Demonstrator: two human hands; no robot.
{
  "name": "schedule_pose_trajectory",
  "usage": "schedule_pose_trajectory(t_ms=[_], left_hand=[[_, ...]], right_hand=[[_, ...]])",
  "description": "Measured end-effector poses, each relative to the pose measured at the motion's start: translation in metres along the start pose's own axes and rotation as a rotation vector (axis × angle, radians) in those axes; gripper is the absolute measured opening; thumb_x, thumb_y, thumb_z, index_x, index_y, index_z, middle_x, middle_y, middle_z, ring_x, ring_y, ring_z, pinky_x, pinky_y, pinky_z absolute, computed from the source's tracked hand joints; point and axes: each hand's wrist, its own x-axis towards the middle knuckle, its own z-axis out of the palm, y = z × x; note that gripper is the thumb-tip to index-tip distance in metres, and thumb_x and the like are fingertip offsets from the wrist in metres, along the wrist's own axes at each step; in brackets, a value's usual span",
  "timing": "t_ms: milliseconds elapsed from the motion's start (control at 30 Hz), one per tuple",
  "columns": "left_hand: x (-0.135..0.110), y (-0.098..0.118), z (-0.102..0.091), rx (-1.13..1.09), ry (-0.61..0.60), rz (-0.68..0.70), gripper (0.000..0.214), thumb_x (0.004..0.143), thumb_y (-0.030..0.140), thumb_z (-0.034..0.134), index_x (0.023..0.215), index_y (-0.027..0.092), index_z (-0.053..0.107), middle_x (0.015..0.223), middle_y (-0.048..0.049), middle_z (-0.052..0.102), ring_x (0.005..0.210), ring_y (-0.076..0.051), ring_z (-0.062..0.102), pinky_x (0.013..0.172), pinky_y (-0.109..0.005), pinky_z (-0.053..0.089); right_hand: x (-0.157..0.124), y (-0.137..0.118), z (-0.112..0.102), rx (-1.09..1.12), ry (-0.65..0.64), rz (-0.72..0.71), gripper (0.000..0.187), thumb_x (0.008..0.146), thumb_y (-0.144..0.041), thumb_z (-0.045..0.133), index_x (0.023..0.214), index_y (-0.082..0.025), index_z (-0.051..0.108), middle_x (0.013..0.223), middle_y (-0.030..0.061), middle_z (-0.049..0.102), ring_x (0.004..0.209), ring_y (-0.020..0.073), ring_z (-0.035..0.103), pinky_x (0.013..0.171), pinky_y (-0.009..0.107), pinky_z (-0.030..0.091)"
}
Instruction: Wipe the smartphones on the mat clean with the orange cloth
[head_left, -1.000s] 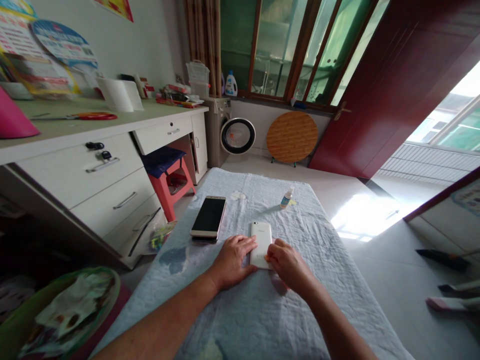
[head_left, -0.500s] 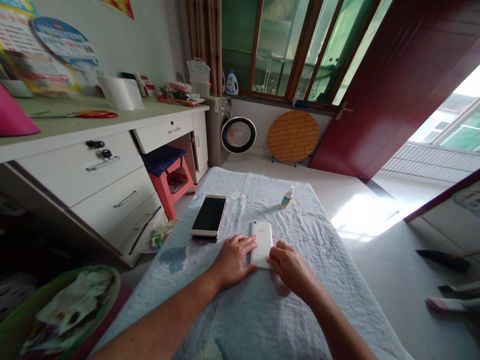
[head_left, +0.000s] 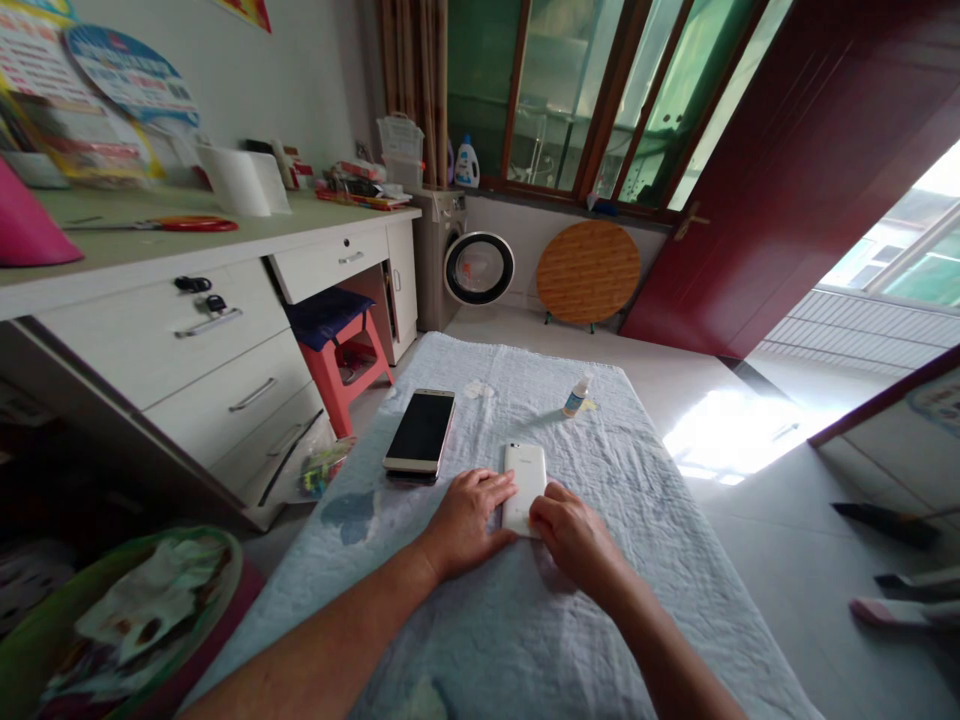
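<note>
A white smartphone [head_left: 523,470] lies back side up on the pale blue quilted cloth [head_left: 480,640]. My left hand [head_left: 471,520] holds its left edge, fingertips resting on the back and the thumb by the lower corner. Over the phone's lower right part my right hand [head_left: 568,528] is closed, knuckles up; what its fingers pinch, if anything, is hidden. To the left, a gold-framed phone [head_left: 420,432] lies screen up on top of another dark item. A small spray bottle [head_left: 576,397] stands beyond the white phone, to the right.
At the left stands a white desk [head_left: 225,250] with scissors [head_left: 187,224] and a paper roll [head_left: 240,180]. A red stool [head_left: 345,365] is tucked beneath it. A lined bin [head_left: 142,620] sits at lower left. The washing machine door [head_left: 480,268] hangs open at the back.
My right hand has shifted slightly left across the lower part of the white phone. The left hand keeps its place on the phone; the view has moved a little.
</note>
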Motion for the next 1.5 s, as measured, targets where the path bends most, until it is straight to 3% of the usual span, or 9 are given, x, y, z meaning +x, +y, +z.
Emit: schedule_pose_trajectory(t_ms=[233, 500, 833, 1067, 1200, 1300, 1500], left_hand=[[0.001, 0.001, -0.001, -0.004, -0.002, -0.001, 0.055, 0.073, 0.038, 0.073, 0.125, 0.023, 0.060, 0.139, -0.0045, 0.053, 0.120, -0.030, 0.049, 0.105, -0.046, 0.035], [0.000, 0.001, -0.001, 0.002, -0.002, 0.004, 0.054, 0.074, 0.038, 0.071, 0.125, 0.024, 0.059, 0.140, -0.0049, 0.052, 0.122, -0.029, 0.048, 0.105, -0.046, 0.036], [0.000, 0.001, -0.001, -0.007, 0.007, 0.006, 0.055, 0.074, 0.039, 0.072, 0.125, 0.023, 0.060, 0.139, -0.0055, 0.054, 0.120, -0.029, 0.049, 0.105, -0.047, 0.036], [0.001, 0.000, 0.000, 0.004, -0.002, 0.012, 0.055, 0.074, 0.042, 0.071, 0.124, 0.023, 0.060, 0.139, -0.0060, 0.053, 0.121, -0.030, 0.049, 0.104, -0.047, 0.036], [0.001, 0.000, 0.000, 0.002, -0.009, 0.012, 0.054, 0.073, 0.040, 0.072, 0.123, 0.024, 0.060, 0.140, -0.0051, 0.052, 0.122, -0.030, 0.048, 0.105, -0.046, 0.036], [0.000, 0.000, 0.000, -0.003, -0.004, 0.014, 0.054, 0.073, 0.038, 0.072, 0.124, 0.024, 0.059, 0.140, -0.0049, 0.052, 0.123, -0.029, 0.047, 0.106, -0.046, 0.035], [0.000, 0.001, -0.002, -0.005, -0.011, 0.029, 0.057, 0.069, 0.030, 0.071, 0.125, 0.025, 0.059, 0.140, -0.0037, 0.053, 0.121, -0.028, 0.048, 0.107, -0.044, 0.034]], right_hand=[[-0.005, 0.006, -0.009, -0.009, -0.011, 0.044, 0.019, 0.086, -0.012, 0.050, 0.072, -0.017, 0.062, 0.083, 0.0027, 0.057, 0.072, 0.0114, 0.052, 0.065, 0.021, 0.034], [0.011, -0.006, 0.001, -0.119, -0.009, 0.029, 0.020, 0.086, -0.012, 0.050, 0.071, -0.017, 0.063, 0.080, 0.0031, 0.057, 0.071, 0.0122, 0.049, 0.062, 0.023, 0.030], [-0.003, 0.004, -0.008, -0.048, -0.026, 0.065, 0.017, 0.083, -0.009, 0.050, 0.073, -0.017, 0.062, 0.084, 0.0028, 0.058, 0.074, 0.0115, 0.053, 0.065, 0.021, 0.033], [0.008, -0.002, -0.001, -0.098, -0.023, 0.040, 0.017, 0.084, -0.011, 0.051, 0.074, -0.017, 0.064, 0.082, 0.0026, 0.058, 0.070, 0.0116, 0.049, 0.063, 0.022, 0.031], [0.015, -0.007, 0.011, -0.058, 0.041, -0.001, 0.019, 0.086, -0.013, 0.051, 0.072, -0.017, 0.064, 0.078, 0.0022, 0.056, 0.072, 0.0126, 0.049, 0.065, 0.023, 0.032], [0.016, -0.004, 0.017, 0.089, 0.125, -0.032, 0.017, 0.086, -0.017, 0.054, 0.075, -0.017, 0.066, 0.078, 0.0017, 0.056, 0.074, 0.0126, 0.052, 0.068, 0.023, 0.036], [0.014, 0.008, 0.016, 0.303, 0.292, 0.038, 0.016, 0.087, -0.022, 0.054, 0.085, -0.016, 0.069, 0.083, 0.0037, 0.059, 0.074, 0.0131, 0.056, 0.068, 0.024, 0.040]])
